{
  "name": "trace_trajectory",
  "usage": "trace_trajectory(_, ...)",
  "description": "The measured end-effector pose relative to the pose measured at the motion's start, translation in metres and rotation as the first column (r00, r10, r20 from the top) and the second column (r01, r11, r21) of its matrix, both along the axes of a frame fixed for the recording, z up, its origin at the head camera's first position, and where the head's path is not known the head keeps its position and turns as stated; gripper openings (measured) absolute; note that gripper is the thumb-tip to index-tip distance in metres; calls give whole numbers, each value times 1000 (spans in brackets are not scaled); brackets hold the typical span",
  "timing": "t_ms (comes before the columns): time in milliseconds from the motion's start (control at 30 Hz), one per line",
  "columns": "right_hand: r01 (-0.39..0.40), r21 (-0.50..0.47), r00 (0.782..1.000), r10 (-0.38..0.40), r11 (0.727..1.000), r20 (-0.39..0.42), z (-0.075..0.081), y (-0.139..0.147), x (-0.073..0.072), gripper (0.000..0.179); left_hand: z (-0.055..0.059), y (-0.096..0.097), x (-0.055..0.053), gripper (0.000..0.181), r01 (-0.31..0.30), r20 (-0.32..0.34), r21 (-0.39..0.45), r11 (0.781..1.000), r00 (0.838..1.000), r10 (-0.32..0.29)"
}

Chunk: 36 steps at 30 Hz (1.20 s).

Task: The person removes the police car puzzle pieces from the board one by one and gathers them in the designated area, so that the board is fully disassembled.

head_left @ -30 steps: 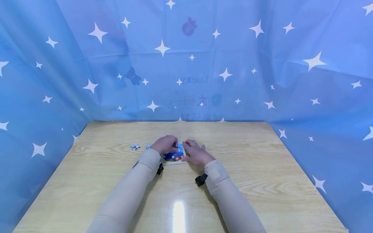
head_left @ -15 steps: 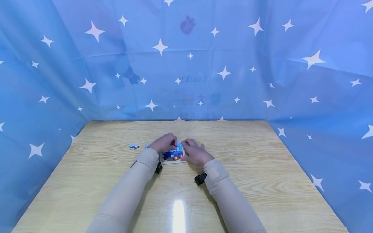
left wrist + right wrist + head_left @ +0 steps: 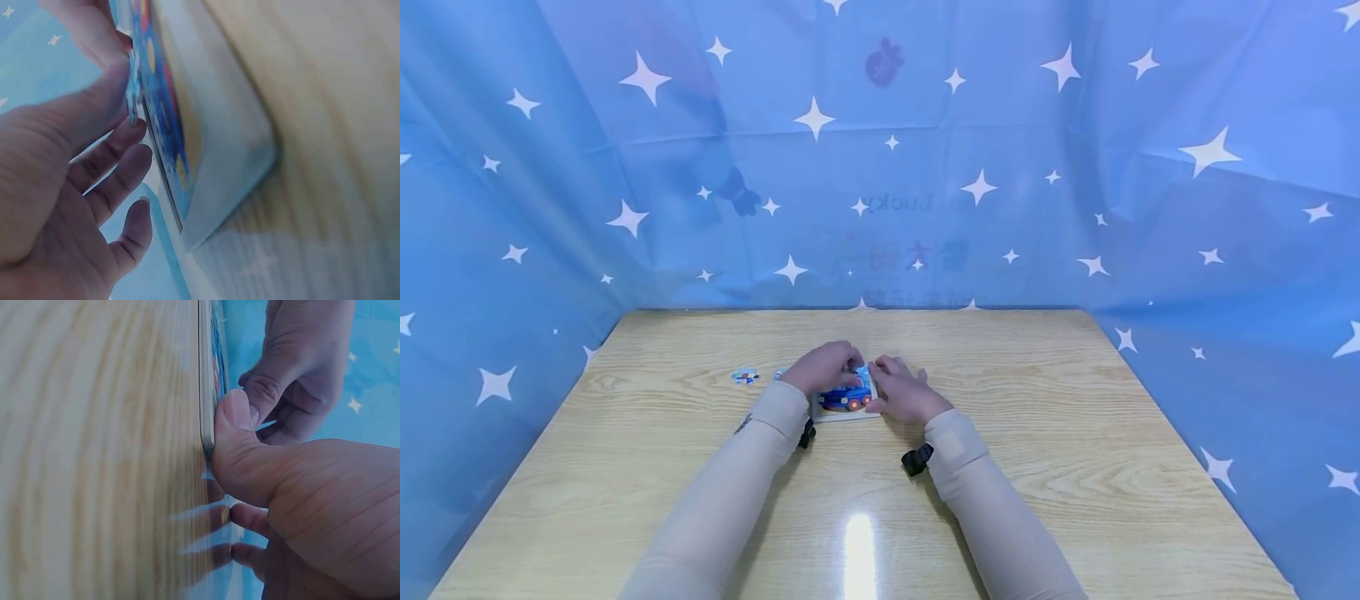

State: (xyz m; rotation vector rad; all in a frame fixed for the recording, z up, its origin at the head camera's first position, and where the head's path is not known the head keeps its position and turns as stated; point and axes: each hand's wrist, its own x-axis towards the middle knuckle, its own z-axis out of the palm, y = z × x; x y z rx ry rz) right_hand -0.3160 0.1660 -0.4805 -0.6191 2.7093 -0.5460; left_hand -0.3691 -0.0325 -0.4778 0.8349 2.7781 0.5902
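A jigsaw puzzle board (image 3: 850, 417) with a pale rim and a picture of a blue vehicle lies flat on the table between both hands. Over its upper part, my left hand (image 3: 823, 368) pinches a thin light-blue puzzle piece (image 3: 133, 87), seen edge-on in the left wrist view. The left hand's other fingers are loosely bent above the board. My right hand (image 3: 907, 394) rests at the board's right side. In the right wrist view its thumb (image 3: 237, 425) presses the board's edge, and other fingertips touch the table. The left hand hides part of the picture.
A loose puzzle piece (image 3: 746, 377) lies on the wooden table (image 3: 1037, 433) to the left. Another blue bit (image 3: 780, 374) shows partly behind the left wrist. A blue curtain with white stars (image 3: 880, 167) stands behind and beside the table.
My left hand's fingertips have shifted slightly right over the board's upper part. The right hand keeps its place at the board's edge. The head view has tilted a little.
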Motion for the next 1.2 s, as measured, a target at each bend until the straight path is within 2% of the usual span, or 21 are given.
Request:
trace_trajectory(133, 4, 2, 1000, -4, 1000, 2, 1, -1, 0, 80, 0, 2, 2, 40, 7, -36, -44, 999, 999, -8)
trace_trajectory(300, 4, 3, 1000, -4, 1000, 1, 0, 0, 1, 79, -3, 3, 2, 36, -5, -59, -71, 997, 998, 1)
trace_trajectory(633, 11, 3, 1000, -11, 1000, -7, -2, 0, -1, 80, -2, 1, 2, 28, -22, -105, -15, 1000, 994, 20)
trace_trajectory(900, 11, 6, 1000, -11, 1000, 0, -2, 0, -2, 80, 2, 1, 4, 29, -4, -128, -67, 998, 992, -4)
trace_trajectory(1067, 15, -6, 1000, -15, 1000, 4, -1, 0, -1, 79, 1, 1, 3, 29, -13, -113, -89, 996, 994, 2)
trace_trajectory(1200, 14, 2, 1000, -14, 1000, -3, -1, 0, 1, 79, -2, -1, 1, 28, -25, -85, -55, 998, 996, 20)
